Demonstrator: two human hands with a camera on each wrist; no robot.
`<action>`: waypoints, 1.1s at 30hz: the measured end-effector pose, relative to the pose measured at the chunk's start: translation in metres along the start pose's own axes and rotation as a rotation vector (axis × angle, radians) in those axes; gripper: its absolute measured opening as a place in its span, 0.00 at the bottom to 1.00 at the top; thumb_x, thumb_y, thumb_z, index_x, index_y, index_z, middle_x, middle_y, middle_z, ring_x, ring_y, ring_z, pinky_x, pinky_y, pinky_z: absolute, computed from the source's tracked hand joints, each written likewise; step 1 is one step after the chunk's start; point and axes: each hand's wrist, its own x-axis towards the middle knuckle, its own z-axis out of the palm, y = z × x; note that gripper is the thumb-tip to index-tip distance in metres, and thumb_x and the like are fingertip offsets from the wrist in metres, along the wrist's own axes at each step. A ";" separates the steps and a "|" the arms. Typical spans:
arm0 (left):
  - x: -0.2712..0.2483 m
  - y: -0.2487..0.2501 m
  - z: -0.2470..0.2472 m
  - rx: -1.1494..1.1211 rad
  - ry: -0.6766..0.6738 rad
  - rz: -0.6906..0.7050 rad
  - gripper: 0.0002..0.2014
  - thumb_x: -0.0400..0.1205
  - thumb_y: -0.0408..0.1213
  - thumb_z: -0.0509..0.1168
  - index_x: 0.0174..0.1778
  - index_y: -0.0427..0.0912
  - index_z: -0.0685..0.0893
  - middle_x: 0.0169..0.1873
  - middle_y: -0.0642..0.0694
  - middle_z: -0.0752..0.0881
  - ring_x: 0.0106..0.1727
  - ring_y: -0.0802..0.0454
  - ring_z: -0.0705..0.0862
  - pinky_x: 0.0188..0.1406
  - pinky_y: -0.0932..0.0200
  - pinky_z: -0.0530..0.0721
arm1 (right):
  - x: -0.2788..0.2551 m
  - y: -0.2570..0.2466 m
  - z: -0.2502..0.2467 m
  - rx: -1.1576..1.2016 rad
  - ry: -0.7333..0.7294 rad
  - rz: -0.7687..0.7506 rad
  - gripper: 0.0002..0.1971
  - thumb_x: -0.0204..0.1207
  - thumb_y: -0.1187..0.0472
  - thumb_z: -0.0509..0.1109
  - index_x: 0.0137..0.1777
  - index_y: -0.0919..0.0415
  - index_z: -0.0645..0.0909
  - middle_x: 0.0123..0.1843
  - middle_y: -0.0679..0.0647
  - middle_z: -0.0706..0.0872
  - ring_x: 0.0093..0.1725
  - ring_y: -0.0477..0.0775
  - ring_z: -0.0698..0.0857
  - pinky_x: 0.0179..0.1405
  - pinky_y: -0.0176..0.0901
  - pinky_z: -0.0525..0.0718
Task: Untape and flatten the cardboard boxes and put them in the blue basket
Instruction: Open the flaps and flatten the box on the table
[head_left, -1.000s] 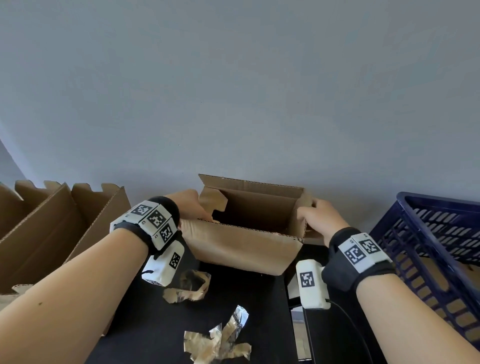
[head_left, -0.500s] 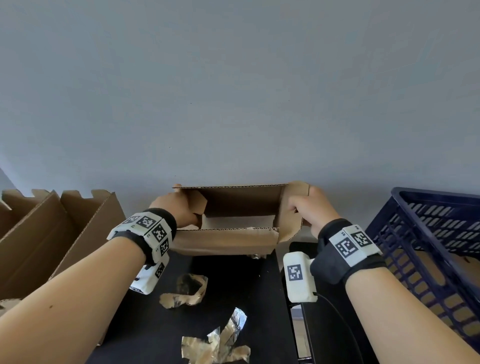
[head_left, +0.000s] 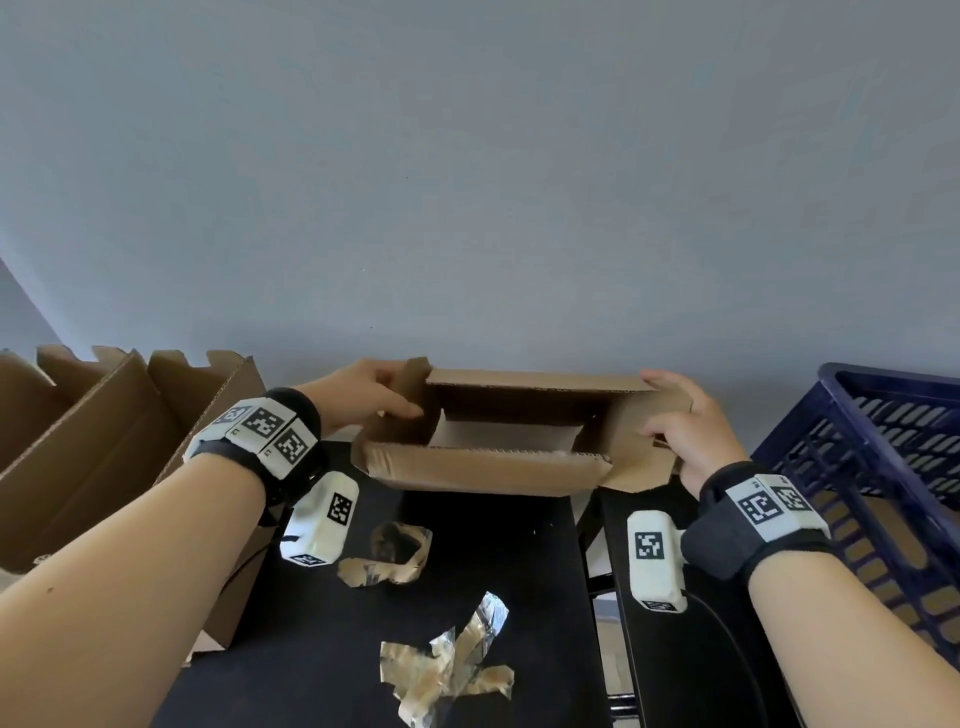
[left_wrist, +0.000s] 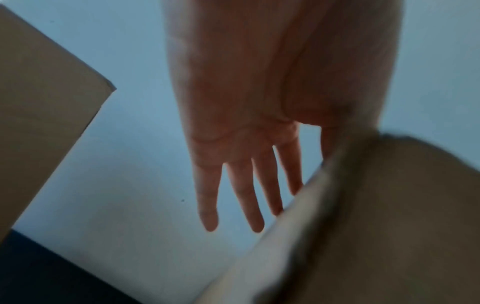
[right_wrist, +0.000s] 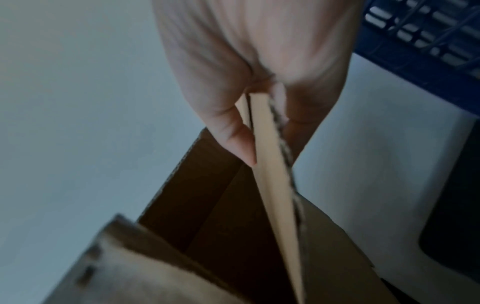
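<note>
A brown cardboard box (head_left: 483, 470) hangs between both hands above the far edge of the black table (head_left: 498, 582), its open end turned toward me, so I see straight through it. My left hand (head_left: 363, 400) is at the box's left flap. In the left wrist view, that hand (left_wrist: 246, 164) has straight, spread fingers beside the blurred cardboard (left_wrist: 389, 216), and the thumb is hidden. My right hand (head_left: 685, 431) holds the right side. The right wrist view shows its thumb and fingers (right_wrist: 270, 144) pinching a panel edge (right_wrist: 275, 185). The blue basket (head_left: 883, 410) stands at the right.
Opened cardboard boxes (head_left: 104, 441) stand at the left edge of the table. Crumpled tape scraps (head_left: 447, 670) and a tape loop (head_left: 389, 556) lie on the table in front of me. A narrow gap (head_left: 597, 603) splits the black surface. A grey wall rises behind.
The box has been lifted off the table and tipped, so its open end now faces me. Both hands rose and moved apart with it. The left flap has swung outward.
</note>
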 end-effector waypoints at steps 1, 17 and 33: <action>-0.001 -0.002 0.002 0.022 -0.049 -0.011 0.17 0.78 0.23 0.66 0.56 0.49 0.83 0.54 0.43 0.88 0.55 0.46 0.86 0.55 0.55 0.83 | 0.000 0.003 -0.002 -0.034 0.002 -0.003 0.30 0.67 0.85 0.62 0.55 0.50 0.82 0.56 0.52 0.82 0.44 0.57 0.80 0.38 0.44 0.81; 0.007 0.012 0.051 0.358 -0.318 0.028 0.24 0.76 0.27 0.64 0.46 0.70 0.83 0.51 0.47 0.88 0.48 0.50 0.85 0.48 0.59 0.81 | -0.019 0.010 -0.056 0.124 -0.107 0.419 0.25 0.73 0.77 0.49 0.67 0.69 0.78 0.51 0.65 0.83 0.45 0.64 0.84 0.44 0.54 0.84; 0.000 -0.053 0.022 -0.096 0.015 -0.306 0.31 0.76 0.63 0.61 0.72 0.50 0.73 0.74 0.47 0.73 0.76 0.45 0.68 0.73 0.37 0.63 | -0.002 0.029 -0.052 0.375 0.236 0.425 0.14 0.78 0.75 0.62 0.58 0.63 0.82 0.59 0.60 0.80 0.59 0.57 0.79 0.40 0.42 0.81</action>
